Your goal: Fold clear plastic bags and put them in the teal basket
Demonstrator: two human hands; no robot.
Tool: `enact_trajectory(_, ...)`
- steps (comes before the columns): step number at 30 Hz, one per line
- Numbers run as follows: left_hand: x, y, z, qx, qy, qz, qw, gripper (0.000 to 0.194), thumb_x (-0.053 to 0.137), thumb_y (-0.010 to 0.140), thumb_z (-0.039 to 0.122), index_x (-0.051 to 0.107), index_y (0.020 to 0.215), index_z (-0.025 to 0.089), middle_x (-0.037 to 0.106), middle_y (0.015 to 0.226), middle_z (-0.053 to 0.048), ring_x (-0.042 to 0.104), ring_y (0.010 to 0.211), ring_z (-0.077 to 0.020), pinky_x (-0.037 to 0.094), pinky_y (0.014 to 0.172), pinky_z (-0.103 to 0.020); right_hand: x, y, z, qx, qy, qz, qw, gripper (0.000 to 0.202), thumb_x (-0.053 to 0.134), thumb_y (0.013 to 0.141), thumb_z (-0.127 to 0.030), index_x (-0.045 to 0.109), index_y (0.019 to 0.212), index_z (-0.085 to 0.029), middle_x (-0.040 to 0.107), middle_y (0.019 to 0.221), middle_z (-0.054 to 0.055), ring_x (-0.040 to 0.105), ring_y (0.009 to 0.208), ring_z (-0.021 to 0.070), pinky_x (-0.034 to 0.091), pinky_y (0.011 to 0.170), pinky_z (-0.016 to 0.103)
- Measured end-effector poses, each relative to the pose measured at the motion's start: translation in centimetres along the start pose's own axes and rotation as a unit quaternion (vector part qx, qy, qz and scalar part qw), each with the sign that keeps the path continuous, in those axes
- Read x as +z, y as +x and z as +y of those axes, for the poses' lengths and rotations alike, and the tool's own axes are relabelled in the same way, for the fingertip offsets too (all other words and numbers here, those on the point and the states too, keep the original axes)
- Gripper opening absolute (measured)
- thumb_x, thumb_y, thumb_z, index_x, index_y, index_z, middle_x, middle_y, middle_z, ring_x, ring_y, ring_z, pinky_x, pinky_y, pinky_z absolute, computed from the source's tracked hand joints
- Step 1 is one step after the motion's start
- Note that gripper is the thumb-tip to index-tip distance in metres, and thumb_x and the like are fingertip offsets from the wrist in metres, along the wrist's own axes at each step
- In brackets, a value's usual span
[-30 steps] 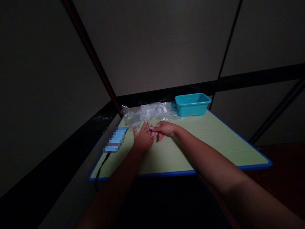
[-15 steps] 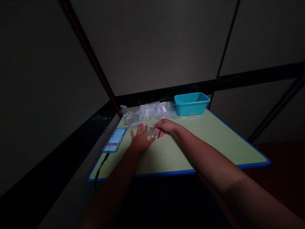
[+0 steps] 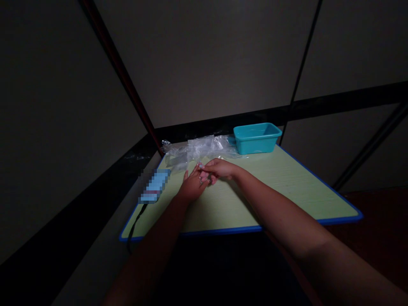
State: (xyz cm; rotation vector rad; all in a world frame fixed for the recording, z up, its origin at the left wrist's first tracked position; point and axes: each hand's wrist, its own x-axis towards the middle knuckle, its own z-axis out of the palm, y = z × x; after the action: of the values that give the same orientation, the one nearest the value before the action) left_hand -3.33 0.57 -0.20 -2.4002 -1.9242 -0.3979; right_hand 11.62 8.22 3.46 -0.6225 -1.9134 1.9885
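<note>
Over the middle of the table, my right hand (image 3: 221, 168) is closed, its thumb and fingers pinching a small piece of clear plastic bag (image 3: 201, 180). My left hand (image 3: 192, 185) meets it from the left, with thumb and fingers bent around the same plastic. The fingertips of both hands touch or nearly touch, and they cover most of the piece. Just beyond my fingers lies a crumpled layer of clear plastic bags (image 3: 205, 148) along the table's back edge.
A turquoise plastic basket (image 3: 256, 145) stands at the back right of the pale table (image 3: 242, 204), which has a blue rim. At the left edge lies a phone (image 3: 155, 185) with a blurred screen and a black strap (image 3: 135, 225). Dark walls border the back and left.
My left hand has gone from spread flat on the table to bent fingers, moving right against my right hand. The right hand has barely shifted and keeps its pinch.
</note>
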Motion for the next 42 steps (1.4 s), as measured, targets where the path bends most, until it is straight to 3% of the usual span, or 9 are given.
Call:
enact_trajectory(4, 0.3, 0.3, -0.4, -0.004, 0.009, -0.006, 1.0, 0.044, 0.028, 0.093, 0.026, 0.038, 0.136, 0.024, 0.033, 0.146, -0.005, 0.023, 0.137, -0.0174, 0.013, 0.11, -0.049, 0.2, 0.0, -0.1, -0.034, 0.015, 0.002, 0.999, 0.03, 0.051, 0.089, -0.032, 0.067, 0.08, -0.008, 0.072, 0.077, 0.009, 0.054, 0.038, 0.0065, 0.048, 0.041, 0.019)
enact_trajectory(10, 0.3, 0.5, -0.8, -0.046, 0.02, -0.005, 0.999, 0.046, 0.028, 0.092, 0.02, 0.038, 0.136, 0.024, 0.033, 0.146, -0.004, 0.025, 0.136, -0.0156, 0.018, 0.109, -0.049, -0.1, 0.0, -0.1, -0.053, 0.027, 0.042, 0.997, 0.032, 0.048, 0.09, -0.03, 0.066, 0.075, -0.008, 0.071, 0.071, 0.008, 0.055, 0.038, 0.0076, 0.049, 0.043, 0.019)
enact_trajectory(16, -0.5, 0.2, -1.7, -0.158, 0.089, 0.072, 0.981, 0.056, 0.033, 0.084, 0.011, 0.031, 0.14, 0.017, 0.033, 0.145, -0.008, 0.025, 0.136, -0.0188, 0.014, 0.11, -0.052, -0.7, -0.3, -0.6, -0.038, 0.05, 0.112, 0.992, 0.034, 0.041, 0.093, -0.024, 0.063, 0.072, -0.009, 0.07, 0.064, 0.007, 0.058, 0.039, 0.0096, 0.048, 0.042, 0.019)
enact_trajectory(20, -0.6, 0.0, -1.7, -0.2, 0.101, 0.097, 0.97, 0.06, 0.034, 0.086, 0.017, 0.019, 0.144, 0.014, 0.029, 0.147, -0.011, 0.023, 0.137, -0.0202, 0.015, 0.109, -0.053, -1.2, -0.2, -0.3, 0.004, 0.04, 0.124, 0.991, 0.032, 0.043, 0.093, -0.026, 0.061, 0.072, -0.009, 0.07, 0.066, 0.008, 0.061, 0.042, 0.0119, 0.05, 0.043, 0.021)
enact_trajectory(25, -0.7, -0.1, -0.9, -0.19, 0.086, 0.071, 0.976, 0.071, 0.043, 0.084, 0.035, 0.013, 0.145, 0.013, 0.019, 0.15, -0.015, 0.013, 0.139, -0.0261, 0.014, 0.106, -0.059, -1.6, 0.2, 0.4, 0.078, 0.0, 0.117, 0.99, 0.036, 0.042, 0.093, -0.032, 0.06, 0.072, -0.009, 0.07, 0.064, 0.008, 0.061, 0.042, 0.0126, 0.049, 0.04, 0.021)
enact_trajectory(31, -0.8, -0.1, -0.3, -0.133, 0.043, 0.03, 0.99, 0.076, 0.046, 0.079, 0.027, 0.012, 0.146, 0.018, 0.01, 0.152, -0.014, 0.005, 0.14, -0.0275, 0.011, 0.106, -0.059, -1.3, 0.0, 0.1, 0.117, -0.021, 0.122, 0.985, 0.038, 0.046, 0.091, -0.039, 0.06, 0.071, -0.01, 0.069, 0.063, 0.008, 0.06, 0.04, 0.0118, 0.046, 0.038, 0.019)
enact_trajectory(36, -0.7, -0.1, -0.1, -0.095, 0.035, 0.051, 0.994, 0.072, 0.045, 0.082, 0.035, 0.016, 0.145, 0.018, 0.011, 0.152, -0.011, 0.006, 0.14, -0.0261, 0.01, 0.108, -0.056, -1.3, 0.0, 0.0, 0.089, 0.016, 0.121, 0.989, 0.033, 0.046, 0.091, -0.037, 0.059, 0.078, -0.011, 0.07, 0.067, 0.007, 0.062, 0.045, 0.0123, 0.049, 0.042, 0.02)
enact_trajectory(42, -0.1, 0.0, -0.9, -0.128, 0.037, 0.065, 0.989, 0.073, 0.045, 0.084, 0.047, 0.018, 0.144, 0.015, 0.015, 0.151, -0.015, 0.011, 0.139, -0.0272, 0.015, 0.107, -0.057, -1.5, 0.2, 0.3, 0.039, 0.058, 0.136, 0.988, 0.03, 0.042, 0.093, -0.032, 0.059, 0.08, -0.011, 0.071, 0.071, 0.007, 0.062, 0.045, 0.0115, 0.051, 0.045, 0.021)
